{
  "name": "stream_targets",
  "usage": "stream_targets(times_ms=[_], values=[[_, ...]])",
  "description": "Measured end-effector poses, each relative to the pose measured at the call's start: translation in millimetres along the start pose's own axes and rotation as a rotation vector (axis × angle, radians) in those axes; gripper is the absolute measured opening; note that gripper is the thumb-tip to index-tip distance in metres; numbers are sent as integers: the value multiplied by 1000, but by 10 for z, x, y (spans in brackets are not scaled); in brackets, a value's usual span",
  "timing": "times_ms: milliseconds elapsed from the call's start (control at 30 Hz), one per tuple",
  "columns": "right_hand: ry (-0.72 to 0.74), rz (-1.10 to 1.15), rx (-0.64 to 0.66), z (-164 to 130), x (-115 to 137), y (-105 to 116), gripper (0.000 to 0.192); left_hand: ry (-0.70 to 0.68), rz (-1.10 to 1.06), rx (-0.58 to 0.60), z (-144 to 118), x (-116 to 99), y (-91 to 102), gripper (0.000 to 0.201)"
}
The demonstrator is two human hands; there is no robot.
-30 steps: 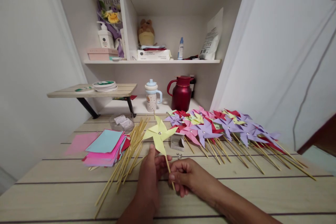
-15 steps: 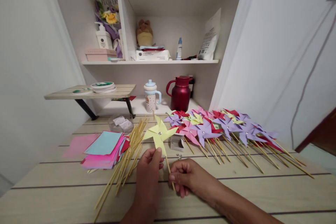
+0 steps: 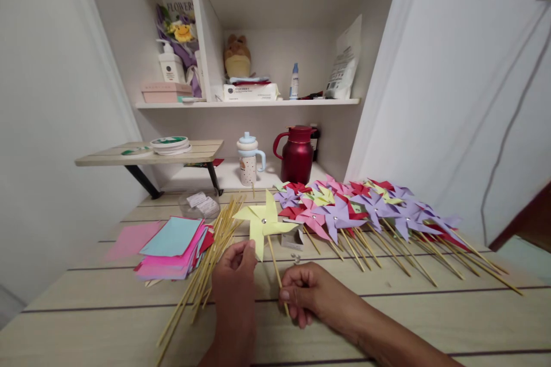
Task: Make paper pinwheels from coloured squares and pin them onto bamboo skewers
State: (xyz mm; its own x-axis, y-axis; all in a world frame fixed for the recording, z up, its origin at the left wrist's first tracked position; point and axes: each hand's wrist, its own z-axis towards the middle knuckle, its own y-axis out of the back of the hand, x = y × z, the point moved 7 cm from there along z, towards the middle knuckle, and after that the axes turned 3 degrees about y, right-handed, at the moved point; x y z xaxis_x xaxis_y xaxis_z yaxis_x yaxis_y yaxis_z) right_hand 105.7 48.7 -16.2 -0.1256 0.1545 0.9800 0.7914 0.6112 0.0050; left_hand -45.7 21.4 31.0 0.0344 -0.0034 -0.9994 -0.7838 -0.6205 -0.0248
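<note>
A yellow paper pinwheel (image 3: 266, 219) with a shiny pin at its centre stands tilted on a thin wooden stick (image 3: 274, 264). My right hand (image 3: 307, 293) pinches this stick near its lower end. Beside the lowest blade is my left hand (image 3: 236, 269), fingers curled and thumb against the blade's edge. A bundle of loose wooden sticks (image 3: 210, 258) lies just left of it. Behind my right hand are a small open box (image 3: 293, 238) and a few tiny clear pieces (image 3: 295, 257).
Finished pinwheels (image 3: 338, 215) in several colours lie at the right. Coloured paper squares (image 3: 170, 236) are stacked at the left, near a clear round container (image 3: 198, 204). A low stand (image 3: 202, 150), a cup (image 3: 247, 163) and a red jug (image 3: 297, 155) are at the back.
The pinwheel's blades have turned clockwise, the lowest one swinging left. My left hand has moved slightly left with it, while my right hand keeps its pinch on the stick.
</note>
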Motion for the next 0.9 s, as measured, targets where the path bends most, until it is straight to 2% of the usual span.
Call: stream_targets(times_ms=[100,300,433,500,600,667,900], values=[[10,7,-2,9,-12,10,27,-10,23,-3,-23,-46,12,21],[18,61,8,41,-20,9,37,-40,-92,15,-13,-4,-16,30],[93,148,-9,41,65,5,45,-43,-40,42,-14,-2,-23,34],[154,185,-39,27,135,30,45,-17,24,135,-30,1,-101,34],[208,202,-75,9,203,84,45,-4,134,351,-109,1,-296,33],[214,206,-80,8,214,109,46,-4,128,454,-171,-1,-396,32],[187,195,-42,35,159,69,45,101,-1,571,-191,117,-488,30]])
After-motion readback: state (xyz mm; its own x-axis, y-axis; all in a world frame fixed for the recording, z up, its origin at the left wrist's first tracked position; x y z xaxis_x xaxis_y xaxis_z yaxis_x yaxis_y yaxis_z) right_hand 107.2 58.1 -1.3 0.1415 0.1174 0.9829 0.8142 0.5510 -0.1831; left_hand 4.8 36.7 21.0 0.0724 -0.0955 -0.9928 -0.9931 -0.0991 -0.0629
